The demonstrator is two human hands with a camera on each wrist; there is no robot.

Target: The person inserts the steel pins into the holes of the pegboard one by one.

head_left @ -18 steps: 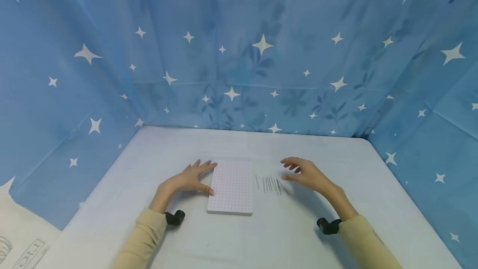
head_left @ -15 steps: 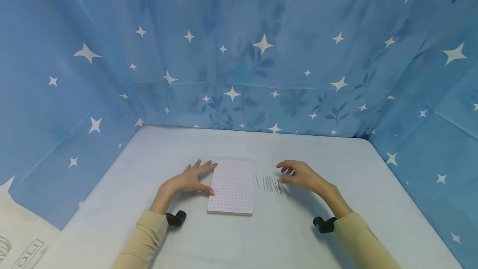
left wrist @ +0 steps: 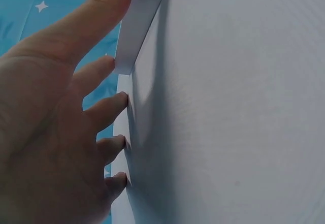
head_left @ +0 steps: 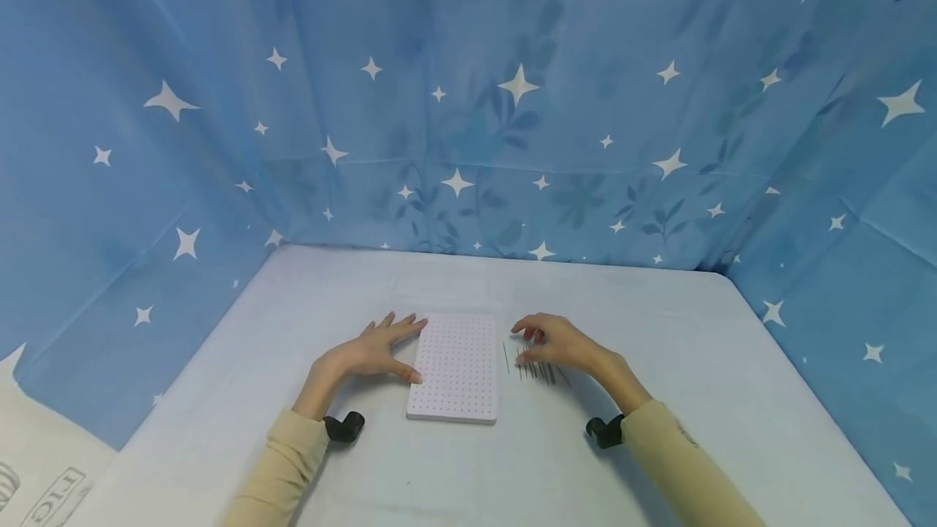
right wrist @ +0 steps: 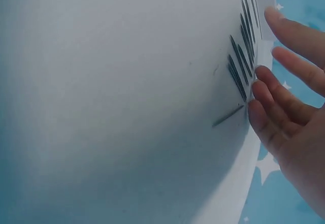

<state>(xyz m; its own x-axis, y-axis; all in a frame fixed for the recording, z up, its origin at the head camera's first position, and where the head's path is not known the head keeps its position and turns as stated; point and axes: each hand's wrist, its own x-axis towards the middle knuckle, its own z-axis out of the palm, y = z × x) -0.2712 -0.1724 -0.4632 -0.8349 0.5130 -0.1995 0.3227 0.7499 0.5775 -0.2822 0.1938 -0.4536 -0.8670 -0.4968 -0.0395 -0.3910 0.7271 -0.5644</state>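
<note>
A white board dotted with rows of small holes (head_left: 455,372) lies flat in the middle of the table in the head view. My left hand (head_left: 372,351) rests at its left side with fingers spread, the thumb and index fingertip on its edge. The left wrist view shows the thumb against the side of the board (left wrist: 139,18). Several thin dark needle-like sticks (head_left: 542,372) lie in a loose row right of the board. Over them is my right hand (head_left: 558,343), fingers loosely bent, thumb and index apart. In the right wrist view the sticks (right wrist: 238,61) lie beside its fingertips.
The white table (head_left: 439,478) reaches back to a blue star-patterned curtain (head_left: 468,104), which also runs along both sides. One stick (head_left: 506,358) lies apart from the row, close to the board. A black wrist camera sits on each arm.
My right hand has moved left and slightly down, from the right end of the sticks to above them near the board. The left hand has stayed in place on the board.
</note>
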